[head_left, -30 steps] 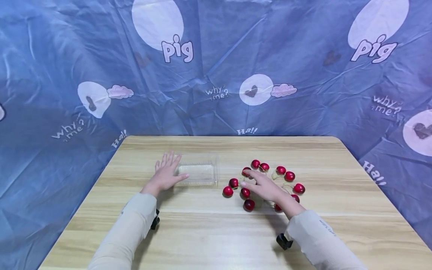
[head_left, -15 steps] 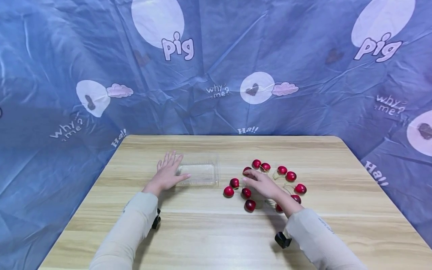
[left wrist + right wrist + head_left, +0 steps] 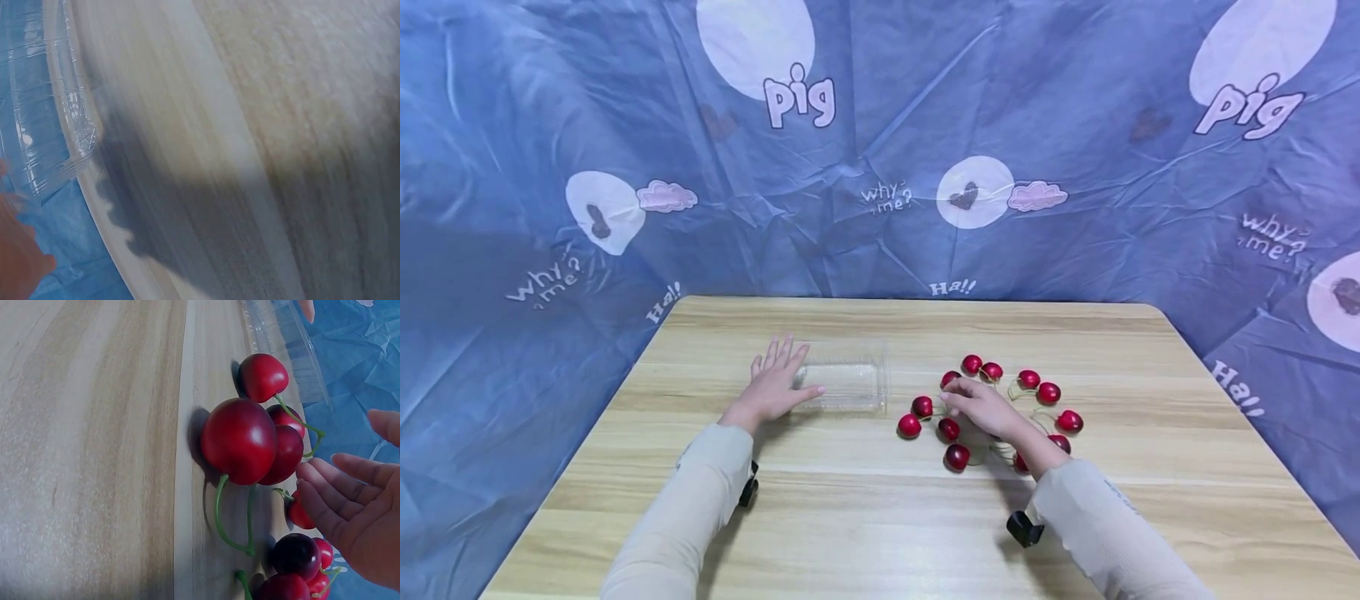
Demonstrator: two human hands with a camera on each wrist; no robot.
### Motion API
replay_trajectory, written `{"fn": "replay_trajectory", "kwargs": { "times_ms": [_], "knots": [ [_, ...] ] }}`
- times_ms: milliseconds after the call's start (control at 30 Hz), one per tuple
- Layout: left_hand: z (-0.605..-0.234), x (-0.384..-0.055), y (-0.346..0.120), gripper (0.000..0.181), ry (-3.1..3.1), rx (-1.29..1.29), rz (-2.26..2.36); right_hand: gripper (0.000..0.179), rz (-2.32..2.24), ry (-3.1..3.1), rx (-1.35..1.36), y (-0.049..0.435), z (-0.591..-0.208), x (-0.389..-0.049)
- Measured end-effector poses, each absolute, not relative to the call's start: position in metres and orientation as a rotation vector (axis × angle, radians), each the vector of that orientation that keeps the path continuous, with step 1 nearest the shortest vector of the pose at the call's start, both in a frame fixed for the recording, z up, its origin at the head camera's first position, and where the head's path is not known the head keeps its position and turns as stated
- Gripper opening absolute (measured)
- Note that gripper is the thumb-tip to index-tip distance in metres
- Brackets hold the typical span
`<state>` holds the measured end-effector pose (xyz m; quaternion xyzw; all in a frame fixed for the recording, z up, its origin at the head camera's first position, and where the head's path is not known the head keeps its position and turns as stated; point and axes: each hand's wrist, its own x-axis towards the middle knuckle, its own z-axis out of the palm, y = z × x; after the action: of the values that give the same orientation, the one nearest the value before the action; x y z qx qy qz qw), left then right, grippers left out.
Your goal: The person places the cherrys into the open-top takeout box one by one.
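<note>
My left hand [image 3: 769,393] lies with spread fingers over the left side of a clear plastic box [image 3: 850,385]. Its thumb reaches across the box's near edge. In the left wrist view the box [image 3: 78,119] shows at the upper left, with part of the left hand [image 3: 22,247] below it. Among loose red cherries, my right hand [image 3: 981,407] hovers, fingers slightly bent and thumb apart from them in the right wrist view. Nearest to its fingertips are a cherry pair [image 3: 922,407] joined by green stems and a dark red cherry [image 3: 284,455].
More cherries with stems, such as one cherry [image 3: 1070,422] at the right, lie in a rough ring around the right hand. All stand on a wood-grain table [image 3: 865,517]. Behind it hangs a blue printed cloth [image 3: 880,150].
The right hand's fingers and thumb have drawn closer together over the cherries. The left hand stays on the box. The head view has shifted slightly.
</note>
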<state>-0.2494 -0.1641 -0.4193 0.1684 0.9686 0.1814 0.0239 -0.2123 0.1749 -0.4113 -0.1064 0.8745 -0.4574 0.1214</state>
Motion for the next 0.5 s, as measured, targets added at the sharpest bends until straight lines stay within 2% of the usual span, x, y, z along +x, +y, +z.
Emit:
{"fn": "replay_trajectory", "kwargs": {
  "times_ms": [500],
  "knots": [
    [-0.4222,-0.2523,-0.1659,0.079,2.989,0.507,0.584,0.029,-1.467,2.392,-0.210,0.1685,-0.4161,-0.2174]
  ]
}}
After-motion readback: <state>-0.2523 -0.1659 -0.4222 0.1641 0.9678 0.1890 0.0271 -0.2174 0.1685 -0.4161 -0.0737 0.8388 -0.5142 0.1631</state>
